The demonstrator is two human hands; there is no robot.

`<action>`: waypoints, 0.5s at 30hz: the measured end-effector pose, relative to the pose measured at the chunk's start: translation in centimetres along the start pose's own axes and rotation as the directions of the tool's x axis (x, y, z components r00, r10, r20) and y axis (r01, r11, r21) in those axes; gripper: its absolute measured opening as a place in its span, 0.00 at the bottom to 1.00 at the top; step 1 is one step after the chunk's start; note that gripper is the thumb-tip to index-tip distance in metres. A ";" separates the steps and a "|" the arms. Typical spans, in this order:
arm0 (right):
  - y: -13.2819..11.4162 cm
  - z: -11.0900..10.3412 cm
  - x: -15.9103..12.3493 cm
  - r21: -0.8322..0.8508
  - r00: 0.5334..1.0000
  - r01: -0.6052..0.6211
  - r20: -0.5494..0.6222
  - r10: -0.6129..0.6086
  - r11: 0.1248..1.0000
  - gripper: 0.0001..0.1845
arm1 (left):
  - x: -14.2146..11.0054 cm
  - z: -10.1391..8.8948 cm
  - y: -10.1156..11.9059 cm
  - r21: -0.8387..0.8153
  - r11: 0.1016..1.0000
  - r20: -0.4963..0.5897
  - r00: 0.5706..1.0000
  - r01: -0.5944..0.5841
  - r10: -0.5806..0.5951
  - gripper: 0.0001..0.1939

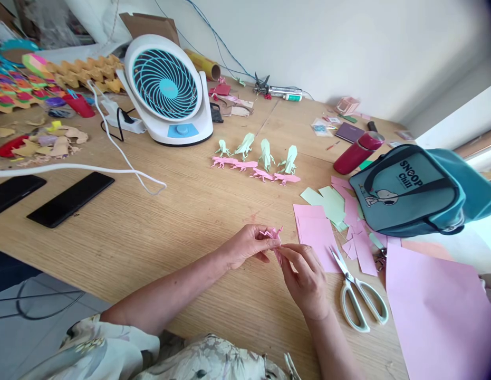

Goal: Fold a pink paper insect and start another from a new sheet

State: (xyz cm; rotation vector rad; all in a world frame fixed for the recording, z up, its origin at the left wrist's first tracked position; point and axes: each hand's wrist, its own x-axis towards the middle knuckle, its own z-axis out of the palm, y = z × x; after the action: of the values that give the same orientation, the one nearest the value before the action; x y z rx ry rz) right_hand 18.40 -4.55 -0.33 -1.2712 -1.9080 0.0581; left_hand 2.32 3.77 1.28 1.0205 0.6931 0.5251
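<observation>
Small folded pink paper figure (273, 233) between left hand (253, 247) and right hand (305, 275), both pinching it; likely light, crushable; best held mid-body.

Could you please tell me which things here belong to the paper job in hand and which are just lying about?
Likely belonging: folded pink paper in left hand and right hand; scissors; pink sheets; folded figures.

Likely just lying about: fan; phone; red bottle; teal bag.
</observation>
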 end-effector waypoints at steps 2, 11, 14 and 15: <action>0.1 0.0 0.0 -0.019 1.000 0.029 -0.005 -0.029 0.999 0.17 | 0.0 -0.1 -0.1 -0.007 1.000 0.017 1.000 0.006 -0.006 0.21; 0.0 -0.1 -0.2 -0.014 0.999 0.029 -0.018 -0.029 0.999 0.16 | 0.0 0.1 0.1 0.004 1.000 -0.017 1.000 0.011 -0.011 0.19; 0.0 -0.2 -0.2 -0.020 0.999 0.045 -0.031 -0.045 0.999 0.16 | -0.1 0.3 0.4 0.020 1.000 -0.023 1.000 0.008 -0.007 0.19; 0.0 -0.2 -0.2 -0.027 0.998 0.050 -0.034 -0.051 0.998 0.17 | -0.1 0.4 0.4 0.022 1.000 -0.027 1.000 0.011 -0.011 0.19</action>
State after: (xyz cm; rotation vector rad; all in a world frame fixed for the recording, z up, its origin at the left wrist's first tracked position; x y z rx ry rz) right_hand 18.59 -4.77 -0.36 -1.2324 -1.9162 -0.0147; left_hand 2.51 3.66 1.80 1.0312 0.7294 0.5233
